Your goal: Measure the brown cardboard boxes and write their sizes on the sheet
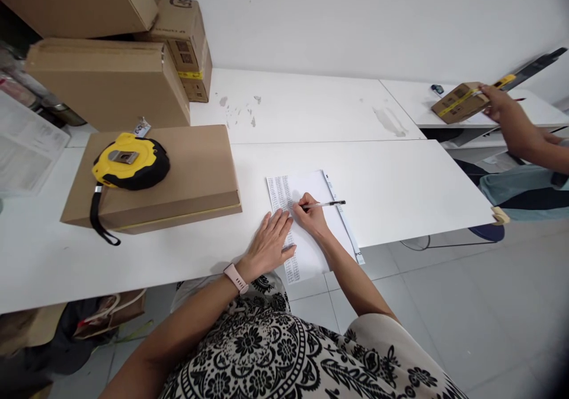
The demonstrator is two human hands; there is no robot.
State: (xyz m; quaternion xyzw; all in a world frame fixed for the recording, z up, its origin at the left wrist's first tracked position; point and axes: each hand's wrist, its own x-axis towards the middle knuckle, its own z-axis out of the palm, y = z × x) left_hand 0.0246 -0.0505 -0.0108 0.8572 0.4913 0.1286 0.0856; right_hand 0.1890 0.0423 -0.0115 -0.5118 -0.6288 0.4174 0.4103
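A sheet of paper [317, 233] with printed columns along its left side lies at the table's front edge, its lower part sticking out past it. My left hand [271, 242] rests flat on the printed columns, fingers stretched out. In my right hand [311, 214] is a pen [331, 203], gripped as for writing, with its tip low over the paper beside the columns. Along the paper's right side shows a pale blue strip [344, 221] underneath. Left of my hands, a yellow and black tape measure [128, 160] sits on a flat cardboard box [195, 168].
Several more cardboard boxes [111, 82] are stacked at the back left, near a clear plastic container [26, 144]. The white table [400, 179] runs to the right. There, another person's hand [498, 102] holds a small taped box [460, 102].
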